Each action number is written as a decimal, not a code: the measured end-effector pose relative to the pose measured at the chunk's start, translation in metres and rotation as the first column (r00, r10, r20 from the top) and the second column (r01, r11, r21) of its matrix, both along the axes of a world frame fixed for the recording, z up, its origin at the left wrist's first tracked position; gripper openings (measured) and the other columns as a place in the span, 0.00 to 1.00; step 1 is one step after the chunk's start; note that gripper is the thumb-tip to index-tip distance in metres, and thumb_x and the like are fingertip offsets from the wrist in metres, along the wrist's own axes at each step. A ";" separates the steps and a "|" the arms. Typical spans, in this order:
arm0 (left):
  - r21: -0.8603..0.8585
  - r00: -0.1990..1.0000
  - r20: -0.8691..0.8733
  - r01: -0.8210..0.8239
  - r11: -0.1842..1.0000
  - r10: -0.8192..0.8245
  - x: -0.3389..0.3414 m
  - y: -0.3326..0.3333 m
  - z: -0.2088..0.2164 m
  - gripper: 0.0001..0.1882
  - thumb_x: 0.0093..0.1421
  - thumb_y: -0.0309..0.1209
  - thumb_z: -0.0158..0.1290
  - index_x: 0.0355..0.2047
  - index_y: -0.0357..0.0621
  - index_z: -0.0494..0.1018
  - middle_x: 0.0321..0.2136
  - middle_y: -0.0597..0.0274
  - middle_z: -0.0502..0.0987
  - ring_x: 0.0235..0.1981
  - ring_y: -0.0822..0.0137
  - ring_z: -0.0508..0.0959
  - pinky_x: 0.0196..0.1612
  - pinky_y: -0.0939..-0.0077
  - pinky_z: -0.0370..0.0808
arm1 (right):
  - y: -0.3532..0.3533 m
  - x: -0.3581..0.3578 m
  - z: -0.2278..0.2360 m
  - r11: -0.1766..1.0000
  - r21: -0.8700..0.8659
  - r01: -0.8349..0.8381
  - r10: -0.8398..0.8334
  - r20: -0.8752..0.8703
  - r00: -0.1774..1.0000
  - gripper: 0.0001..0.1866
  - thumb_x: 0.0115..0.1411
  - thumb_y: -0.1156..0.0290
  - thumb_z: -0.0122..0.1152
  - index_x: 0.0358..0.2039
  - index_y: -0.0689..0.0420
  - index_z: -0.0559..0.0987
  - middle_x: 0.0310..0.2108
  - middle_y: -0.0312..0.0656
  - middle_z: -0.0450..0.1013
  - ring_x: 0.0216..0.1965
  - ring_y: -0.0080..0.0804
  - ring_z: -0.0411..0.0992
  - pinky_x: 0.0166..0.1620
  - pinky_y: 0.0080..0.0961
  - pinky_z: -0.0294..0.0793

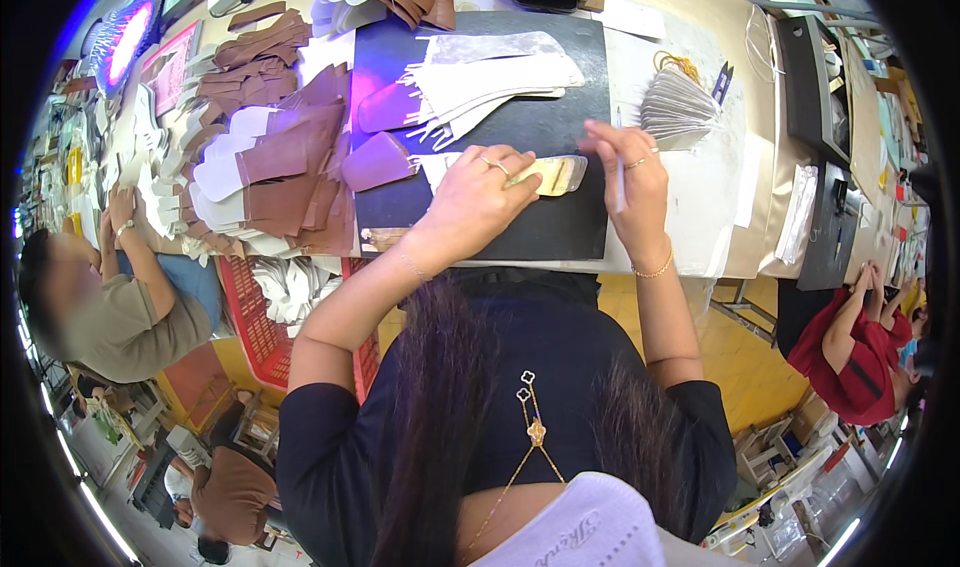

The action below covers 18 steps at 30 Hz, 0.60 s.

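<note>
Ylw pc point(561, 176) on blk mat point(560, 233); wht pen point(620, 189) (prob.)

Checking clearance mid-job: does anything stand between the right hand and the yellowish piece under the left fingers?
Nothing visible does: between the right hand and the right end of the yellowish piece, only the black mat shows. The left hand lies over the piece's left part.

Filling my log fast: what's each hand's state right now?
Left hand: fingers on the yellowish piece; gripping or just pressing, cannot be told.
Right hand: holding a slim whitish tool.
</note>
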State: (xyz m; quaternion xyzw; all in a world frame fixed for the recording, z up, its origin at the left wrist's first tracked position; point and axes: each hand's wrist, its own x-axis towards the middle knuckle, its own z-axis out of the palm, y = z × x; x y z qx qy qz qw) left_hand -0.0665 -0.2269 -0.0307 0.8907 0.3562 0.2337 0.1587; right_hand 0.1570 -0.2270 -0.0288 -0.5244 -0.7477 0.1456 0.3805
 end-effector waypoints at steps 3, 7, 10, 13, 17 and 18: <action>-0.071 0.992 0.034 -0.115 0.991 0.118 -0.022 0.007 0.015 0.11 0.54 0.31 0.66 0.38 0.44 0.82 0.43 0.56 0.80 0.45 0.56 0.79 0.49 0.62 0.75 | -0.008 -0.003 -0.003 0.995 -0.074 -0.069 0.076 0.098 0.992 0.14 0.56 0.69 0.69 0.43 0.52 0.80 0.51 0.39 0.78 0.57 0.40 0.72 0.61 0.42 0.63; -0.186 0.923 0.078 -0.358 0.915 0.377 -0.058 0.022 0.038 0.11 0.54 0.31 0.66 0.38 0.43 0.82 0.41 0.56 0.80 0.41 0.55 0.81 0.45 0.63 0.77 | -0.019 -0.017 -0.014 0.989 -0.130 -0.064 0.104 0.337 0.936 0.20 0.55 0.61 0.70 0.49 0.47 0.80 0.61 0.40 0.71 0.66 0.40 0.63 0.67 0.47 0.55; -0.281 0.888 0.144 -0.387 0.878 0.437 -0.070 0.024 0.049 0.12 0.54 0.30 0.67 0.38 0.41 0.82 0.39 0.57 0.81 0.39 0.57 0.81 0.43 0.66 0.77 | -0.020 -0.022 -0.019 0.992 -0.092 -0.086 0.115 0.385 0.916 0.21 0.55 0.60 0.70 0.50 0.47 0.80 0.60 0.39 0.71 0.65 0.40 0.64 0.66 0.47 0.56; -0.316 0.889 0.174 -0.356 0.879 0.423 -0.068 0.027 0.053 0.12 0.54 0.30 0.66 0.39 0.41 0.82 0.39 0.58 0.81 0.39 0.59 0.81 0.44 0.69 0.76 | -0.022 -0.022 -0.018 0.993 -0.030 -0.110 0.113 0.373 0.921 0.17 0.55 0.62 0.69 0.45 0.48 0.80 0.56 0.38 0.74 0.63 0.38 0.66 0.64 0.46 0.58; -0.470 0.903 0.193 -0.257 0.844 0.383 -0.065 0.032 0.054 0.13 0.55 0.29 0.66 0.41 0.39 0.81 0.39 0.59 0.80 0.39 0.64 0.80 0.44 0.71 0.75 | -0.023 -0.017 -0.013 0.958 -0.085 -0.274 0.286 0.316 0.904 0.10 0.53 0.68 0.65 0.37 0.51 0.78 0.46 0.37 0.76 0.55 0.37 0.72 0.58 0.40 0.66; -0.510 0.905 0.201 -0.230 0.829 0.375 -0.065 0.033 0.054 0.13 0.56 0.29 0.65 0.41 0.39 0.81 0.39 0.60 0.80 0.40 0.65 0.80 0.44 0.71 0.75 | -0.022 -0.016 -0.011 0.934 -0.119 -0.336 0.357 0.301 0.884 0.09 0.52 0.70 0.64 0.35 0.51 0.77 0.43 0.36 0.77 0.53 0.37 0.73 0.56 0.38 0.68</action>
